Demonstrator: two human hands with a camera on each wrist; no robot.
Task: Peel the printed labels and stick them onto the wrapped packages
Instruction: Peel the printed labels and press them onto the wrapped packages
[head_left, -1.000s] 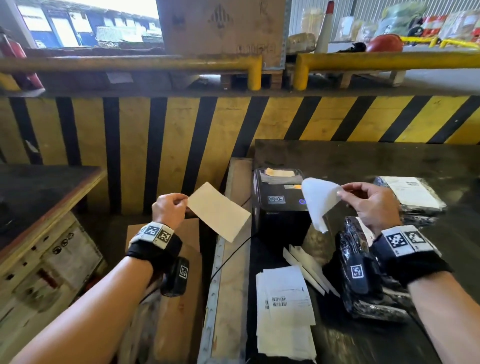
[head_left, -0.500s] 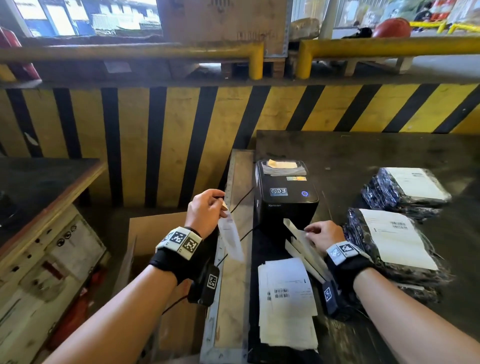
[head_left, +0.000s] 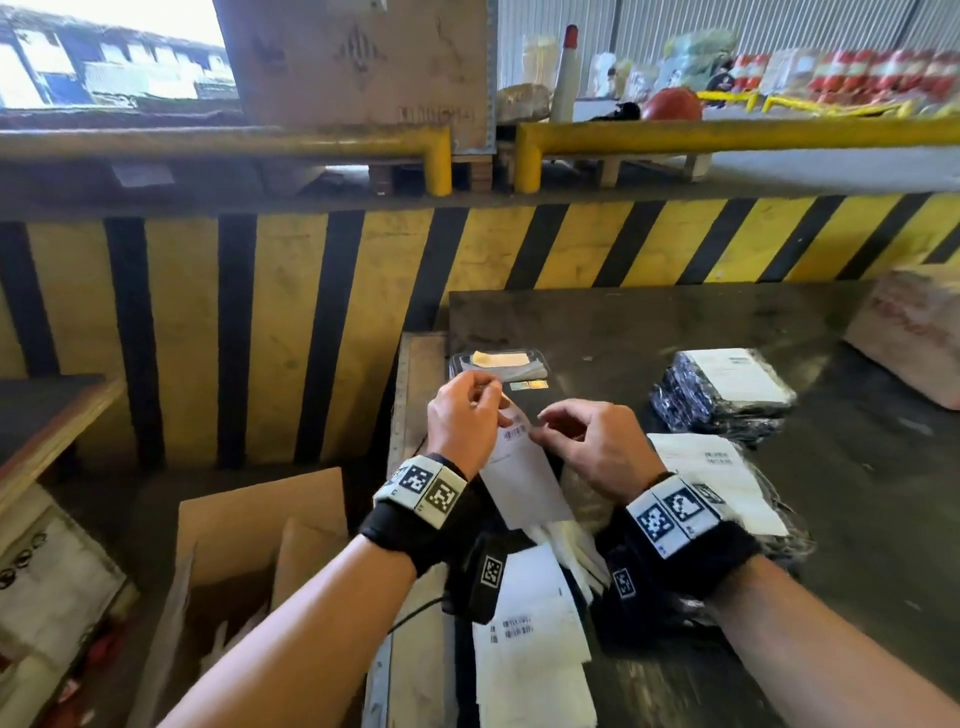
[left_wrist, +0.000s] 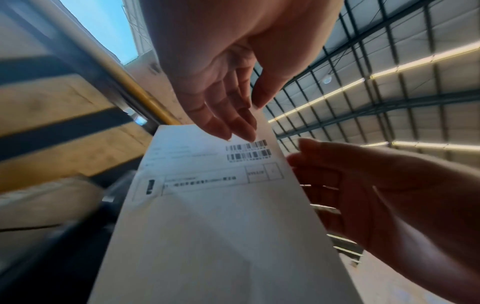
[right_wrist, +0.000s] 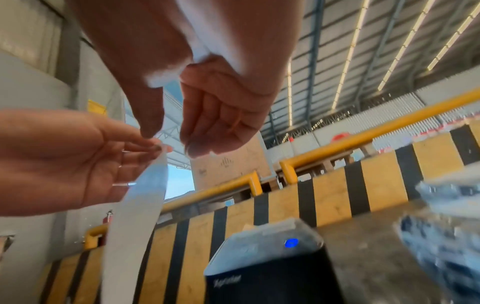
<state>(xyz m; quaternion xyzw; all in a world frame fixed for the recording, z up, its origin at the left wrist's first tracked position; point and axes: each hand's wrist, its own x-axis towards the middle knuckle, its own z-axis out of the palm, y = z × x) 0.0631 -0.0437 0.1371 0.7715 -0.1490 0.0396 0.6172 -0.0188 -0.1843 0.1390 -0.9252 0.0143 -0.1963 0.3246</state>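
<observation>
Shipping label (head_left: 519, 467): left hand (head_left: 462, 421) is pinching its top corner above the surface's (head_left: 623, 322) left edge; right hand (head_left: 587, 447), fingers curled, is hovering just beside it, holding nothing. Wrapped packages (head_left: 722, 395) are lying rightward.

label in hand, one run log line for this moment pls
left hand: pinches label top | right hand: fingers at its corner, grip unclear | stage: peel starting | packages: labelled

Two hands (head_left: 465, 421), two wrapped packages (head_left: 722, 392).
</observation>
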